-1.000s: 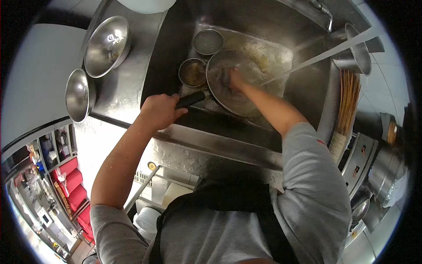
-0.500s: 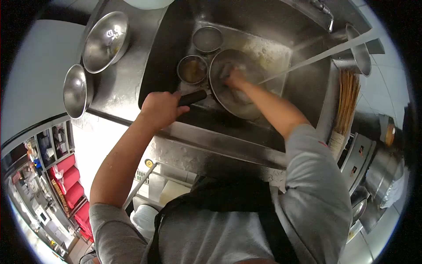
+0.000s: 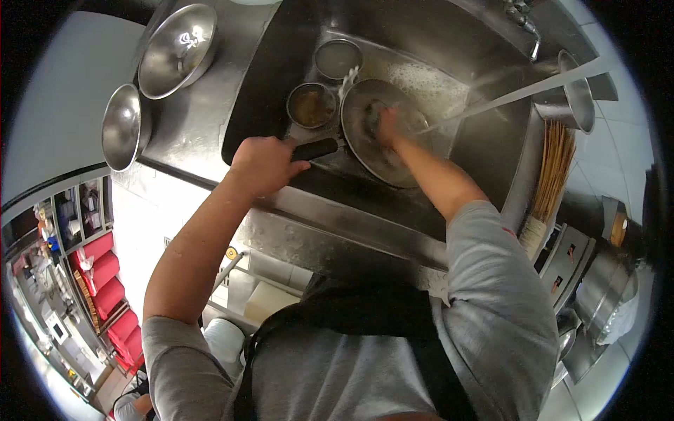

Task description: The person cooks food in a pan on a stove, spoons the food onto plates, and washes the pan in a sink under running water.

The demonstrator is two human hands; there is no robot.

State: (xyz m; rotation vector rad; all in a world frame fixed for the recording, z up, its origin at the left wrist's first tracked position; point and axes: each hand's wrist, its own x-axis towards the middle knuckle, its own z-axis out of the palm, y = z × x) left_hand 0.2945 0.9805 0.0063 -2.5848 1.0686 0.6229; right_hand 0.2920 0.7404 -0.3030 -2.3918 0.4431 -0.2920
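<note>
My left hand (image 3: 265, 165) is closed round the black handle of a frying pan (image 3: 365, 151), which sits tilted in the sink. Inside the pan is my right hand (image 3: 388, 128), fingers down against its inner surface. The fingers look curled over a small greyish thing, blurred and mostly covered, whose kind I cannot make out. To the left of the pan, a small round metal container (image 3: 311, 107) has brownish contents. Another round container (image 3: 338, 59) stands just behind it, greyish inside.
A long pale spout (image 3: 519, 85) reaches from the right over the pan. Foamy water wets the sink floor (image 3: 428, 77). Two metal bowls (image 3: 177, 52) rest on the left counter. A bamboo brush (image 3: 553, 175) and a metal pot (image 3: 577, 91) stand along the right edge.
My right hand has shifted a little within the pan and is drawn slightly toward its right side. White water now splashes at the pan's far left rim. My left hand keeps hold of the handle.
</note>
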